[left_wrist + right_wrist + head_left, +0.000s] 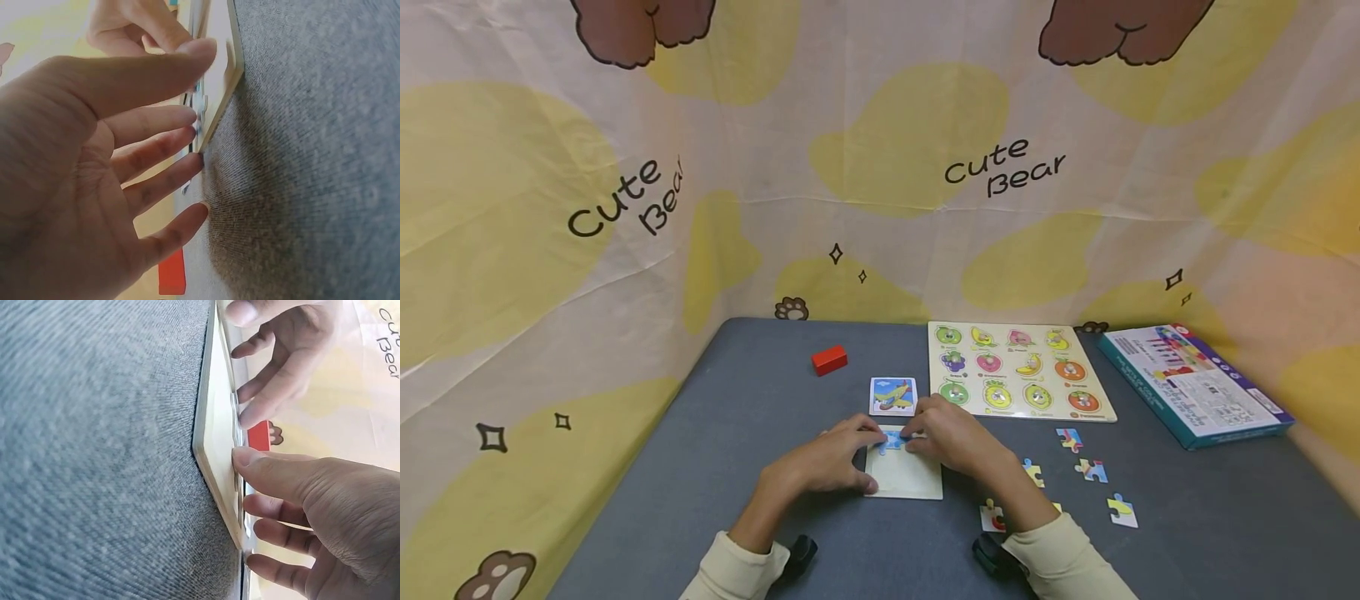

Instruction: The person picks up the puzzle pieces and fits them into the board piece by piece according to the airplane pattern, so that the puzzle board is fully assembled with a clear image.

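Note:
A pale square puzzle tray point(904, 479) lies on the table, with blue picture puzzle pieces point(892, 439) along its far side. My left hand point(831, 454) is at the tray's left: its thumb touches the near left corner and its spread fingers point(156, 181) reach the far left edge. At the far right part of the tray my right hand point(955, 437) pinches a puzzle piece between thumb and index finger; the fingers largely hide that piece. In the right wrist view its other fingers point(281, 534) are loosely bent beside the tray's edge.
A picture card with a yellow airplane point(893, 396) lies just beyond the tray. Several loose puzzle pieces point(1092, 470) are scattered at right, some partly under the right forearm. Behind are a red block point(829, 361), a fruit board point(1018, 371) and a teal-edged box point(1195, 383).

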Action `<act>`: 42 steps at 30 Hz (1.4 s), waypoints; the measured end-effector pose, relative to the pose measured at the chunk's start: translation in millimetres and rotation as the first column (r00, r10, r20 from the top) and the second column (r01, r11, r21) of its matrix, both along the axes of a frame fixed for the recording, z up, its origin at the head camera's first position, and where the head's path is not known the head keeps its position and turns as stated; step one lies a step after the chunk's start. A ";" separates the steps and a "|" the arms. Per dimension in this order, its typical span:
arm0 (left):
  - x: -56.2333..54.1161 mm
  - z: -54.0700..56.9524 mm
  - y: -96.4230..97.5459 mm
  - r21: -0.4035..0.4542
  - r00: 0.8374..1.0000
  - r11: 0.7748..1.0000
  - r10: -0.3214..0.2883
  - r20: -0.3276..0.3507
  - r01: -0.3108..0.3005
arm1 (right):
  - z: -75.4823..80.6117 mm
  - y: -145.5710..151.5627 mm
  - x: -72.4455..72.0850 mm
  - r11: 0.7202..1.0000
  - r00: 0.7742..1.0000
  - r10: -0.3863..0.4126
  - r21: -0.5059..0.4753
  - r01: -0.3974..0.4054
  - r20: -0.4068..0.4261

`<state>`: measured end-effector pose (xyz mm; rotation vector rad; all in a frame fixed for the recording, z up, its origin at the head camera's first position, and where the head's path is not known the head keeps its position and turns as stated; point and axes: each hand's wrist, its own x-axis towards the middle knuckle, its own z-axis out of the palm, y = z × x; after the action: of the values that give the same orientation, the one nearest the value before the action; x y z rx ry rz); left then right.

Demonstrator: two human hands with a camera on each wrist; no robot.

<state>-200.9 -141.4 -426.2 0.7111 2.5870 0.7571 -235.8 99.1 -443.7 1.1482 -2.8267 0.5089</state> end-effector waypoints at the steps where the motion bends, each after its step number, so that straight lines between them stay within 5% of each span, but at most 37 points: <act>1: 0.0 -0.1 0.6 -0.001 1.000 1.000 0.004 -0.001 -0.004 | -0.2 -0.1 -0.1 1.000 1.000 -0.002 -0.003 0.002 0.002; 17: 3.5 -2.5 13.2 -0.072 0.993 0.992 -0.105 -0.056 0.101 | -4.9 3.6 -0.8 0.997 0.999 -0.038 -0.067 0.037 -0.017; 25: 3.1 -6.2 12.3 -0.084 0.991 0.990 -0.122 -0.059 0.117 | -1.0 12.2 -0.7 0.989 0.988 -0.041 -0.136 0.061 0.150; 32: 3.7 -4.7 13.1 -0.085 0.991 0.989 -0.122 -0.051 0.117 | 4.8 36.1 7.8 0.980 0.963 -0.086 -0.154 0.128 0.255; 42: 4.4 -5.3 12.1 -0.051 0.991 0.992 -0.120 -0.056 0.117 | 8.0 88.2 25.4 0.971 0.962 -0.181 -0.121 0.208 0.203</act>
<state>-196.5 -129.3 -431.4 0.8764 2.5783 0.6452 -210.4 187.4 -435.7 0.8251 -2.9608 0.8288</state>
